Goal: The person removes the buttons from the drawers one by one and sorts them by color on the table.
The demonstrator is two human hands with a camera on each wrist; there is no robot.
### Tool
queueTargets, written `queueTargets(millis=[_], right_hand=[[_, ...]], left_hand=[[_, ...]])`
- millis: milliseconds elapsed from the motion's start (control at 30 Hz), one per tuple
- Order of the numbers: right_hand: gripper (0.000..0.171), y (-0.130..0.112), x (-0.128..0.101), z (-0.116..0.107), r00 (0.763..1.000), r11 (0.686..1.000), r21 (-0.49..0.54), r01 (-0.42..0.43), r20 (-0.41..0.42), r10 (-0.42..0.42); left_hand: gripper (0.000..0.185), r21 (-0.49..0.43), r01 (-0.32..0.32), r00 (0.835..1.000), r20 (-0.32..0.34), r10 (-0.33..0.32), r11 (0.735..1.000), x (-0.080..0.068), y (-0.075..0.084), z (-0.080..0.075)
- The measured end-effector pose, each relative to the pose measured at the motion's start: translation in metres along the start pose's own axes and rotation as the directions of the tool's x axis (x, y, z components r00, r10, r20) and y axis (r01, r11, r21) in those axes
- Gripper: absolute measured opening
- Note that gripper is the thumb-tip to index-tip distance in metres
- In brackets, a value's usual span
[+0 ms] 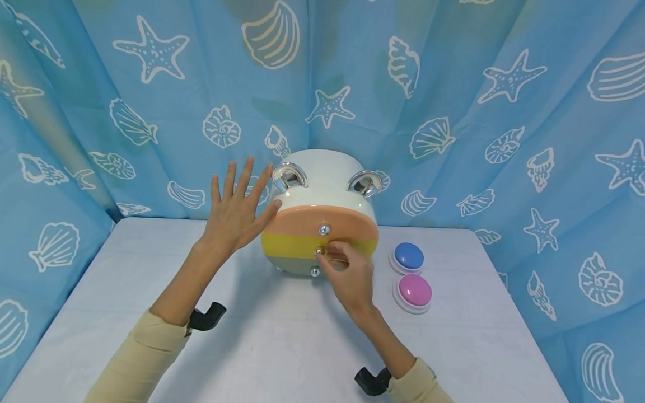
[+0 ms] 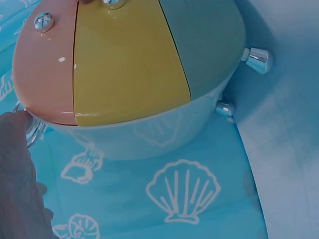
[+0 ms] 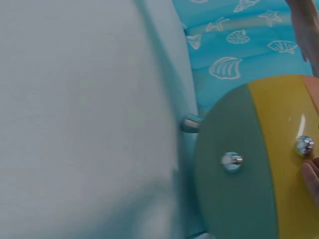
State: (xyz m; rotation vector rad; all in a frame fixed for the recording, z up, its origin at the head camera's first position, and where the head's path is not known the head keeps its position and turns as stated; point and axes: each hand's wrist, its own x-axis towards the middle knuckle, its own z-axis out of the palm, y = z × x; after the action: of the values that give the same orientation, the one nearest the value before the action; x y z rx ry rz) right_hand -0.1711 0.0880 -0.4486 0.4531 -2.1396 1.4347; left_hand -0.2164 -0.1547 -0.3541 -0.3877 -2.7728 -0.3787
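A small rounded white drawer cabinet [image 1: 327,173] stands on the table, with two silver ear-shaped loops on top. Its front has orange, yellow and grey-green drawers, each with a silver knob. My right hand [image 1: 353,277] pinches at the knob [image 3: 304,146] of the yellow drawer [image 3: 284,199], thumb and forefinger curled close by it. That drawer's front looks flush with its neighbours in the left wrist view. With fingers spread straight, my left hand [image 1: 234,215] lies against the cabinet's upper left side, near the left silver loop [image 1: 289,176].
Right of the cabinet sit a blue dome button [image 1: 409,255] and a pink dome button [image 1: 415,290], each on a white base. A white cloth covers the table [image 1: 282,347]. Behind hangs a blue curtain [image 1: 353,67] with shell and starfish prints.
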Motion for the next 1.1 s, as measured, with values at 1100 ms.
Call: queueTargets(millis=[1100], right_hand=[[0.017, 0.014, -0.011, 0.024, 0.995, 0.996, -0.067, 0.050, -0.081, -0.055]], left_hand=[[0.072, 0.004, 0.004, 1.000, 0.012, -0.004, 1.000, 0.000, -0.001, 0.000]])
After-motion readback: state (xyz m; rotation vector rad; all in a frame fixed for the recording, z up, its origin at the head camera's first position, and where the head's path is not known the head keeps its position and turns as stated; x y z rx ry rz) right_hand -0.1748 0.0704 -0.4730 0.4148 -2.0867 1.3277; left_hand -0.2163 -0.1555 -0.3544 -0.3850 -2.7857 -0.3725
